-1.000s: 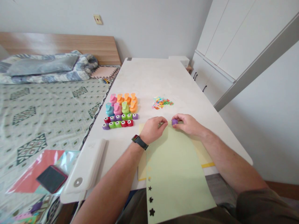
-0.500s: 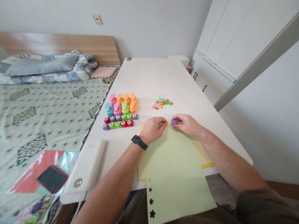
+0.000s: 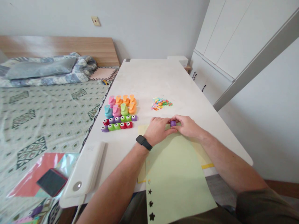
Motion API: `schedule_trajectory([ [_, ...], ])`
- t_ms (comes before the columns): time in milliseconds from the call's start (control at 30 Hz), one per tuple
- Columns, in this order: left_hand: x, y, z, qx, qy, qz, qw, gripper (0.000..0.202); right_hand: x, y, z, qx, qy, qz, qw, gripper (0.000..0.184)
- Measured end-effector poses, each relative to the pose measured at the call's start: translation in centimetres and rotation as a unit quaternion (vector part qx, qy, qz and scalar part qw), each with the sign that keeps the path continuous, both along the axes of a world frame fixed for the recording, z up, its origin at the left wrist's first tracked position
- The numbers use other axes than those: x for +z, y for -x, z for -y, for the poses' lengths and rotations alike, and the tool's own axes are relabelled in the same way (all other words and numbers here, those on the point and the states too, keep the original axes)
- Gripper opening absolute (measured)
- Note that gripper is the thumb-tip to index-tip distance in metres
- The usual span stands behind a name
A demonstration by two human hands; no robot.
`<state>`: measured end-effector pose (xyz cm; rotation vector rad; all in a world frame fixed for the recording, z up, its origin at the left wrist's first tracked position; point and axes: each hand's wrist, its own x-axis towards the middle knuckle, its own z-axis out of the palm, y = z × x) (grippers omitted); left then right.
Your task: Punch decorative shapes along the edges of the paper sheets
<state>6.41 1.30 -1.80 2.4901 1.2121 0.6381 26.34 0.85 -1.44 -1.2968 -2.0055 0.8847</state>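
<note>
A small purple craft punch sits at the far edge of a light green sheet of paper. My right hand grips the punch between thumb and fingers. Close against it, my left hand pinches the paper's far edge, its fingertips touching or almost touching the punch. Its exact fingertip contact is partly hidden. Several small cut-out shapes, including a star and a flower, run down the sheet's left edge. The near end of the sheet hangs over my lap.
Rows of colourful craft punches stand to the left on the white table. A pile of bright paper cut-outs lies beyond my hands. Yellowish paper lies underneath the green sheet. A long white device occupies the left front corner.
My left hand has moved right, from a pinch beside the punch to right up against it. The punch has shifted slightly left, and the two hands now meet.
</note>
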Motion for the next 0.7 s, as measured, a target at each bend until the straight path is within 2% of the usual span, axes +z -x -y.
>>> schedule_trajectory([
  [267,0.0,-0.16,-0.53,-0.026,0.026,0.01,0.999,0.047,-0.3,0.05,-0.11,0.007,0.0,-0.011,1.0,0.022],
  [467,-0.15,-0.19,-0.63,-0.022,0.023,0.02,0.999,0.045,-0.44,0.12,-0.17,-0.002,0.006,-0.009,1.0,0.023],
  [700,-0.89,0.06,-0.24,-0.005,0.009,0.017,1.0,0.052,-0.5,0.15,-0.14,0.001,0.01,-0.014,1.0,0.026],
])
